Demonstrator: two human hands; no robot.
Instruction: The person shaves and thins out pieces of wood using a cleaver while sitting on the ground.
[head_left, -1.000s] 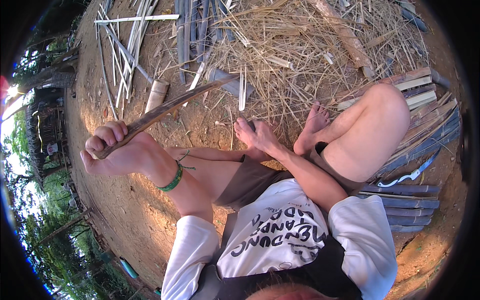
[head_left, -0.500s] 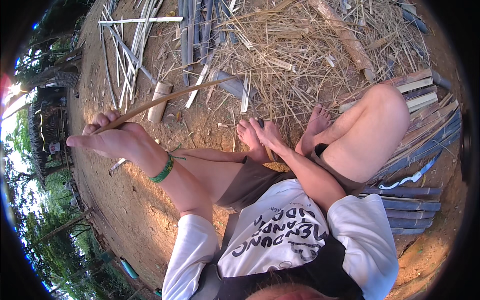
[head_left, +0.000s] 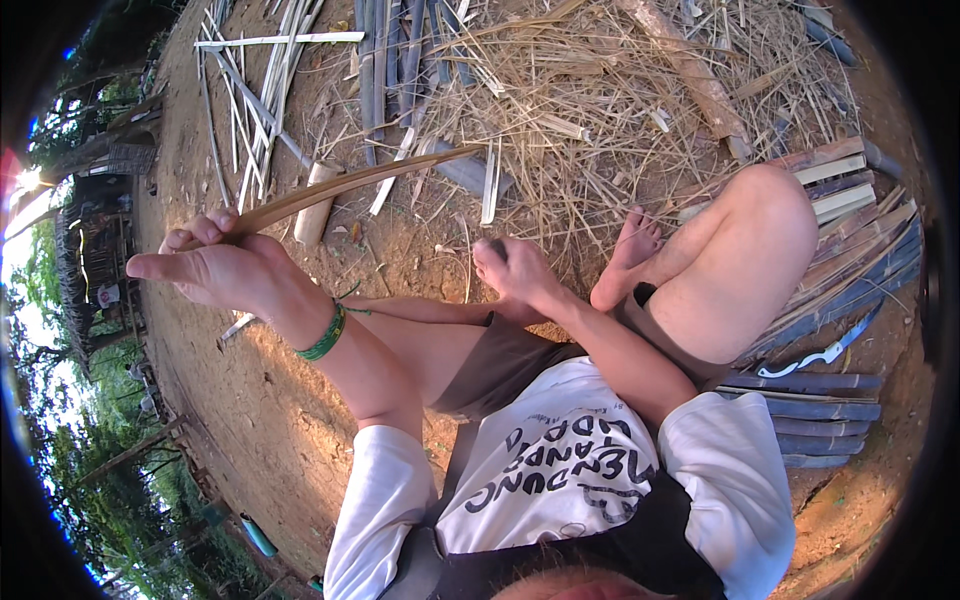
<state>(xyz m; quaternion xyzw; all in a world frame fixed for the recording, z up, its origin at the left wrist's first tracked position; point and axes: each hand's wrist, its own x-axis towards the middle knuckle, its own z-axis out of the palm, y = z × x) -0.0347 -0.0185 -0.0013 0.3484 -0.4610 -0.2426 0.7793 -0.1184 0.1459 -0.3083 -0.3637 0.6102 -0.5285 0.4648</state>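
- Bare brown ground (head_left: 260, 410) is spread beneath everything, its far part covered by loose straw-like shavings (head_left: 610, 100).
- At the right, dark bamboo slats (head_left: 800, 408) are laid side by side.
- A long brown strip (head_left: 360, 182) is held above the ground, slanted away from the left hand (head_left: 205, 258), its near end grasped by curled fingers; the thumb is extended.
- By the feet, a small dark object (head_left: 497, 249) is clenched in the right hand (head_left: 525, 272); its full shape is hidden.
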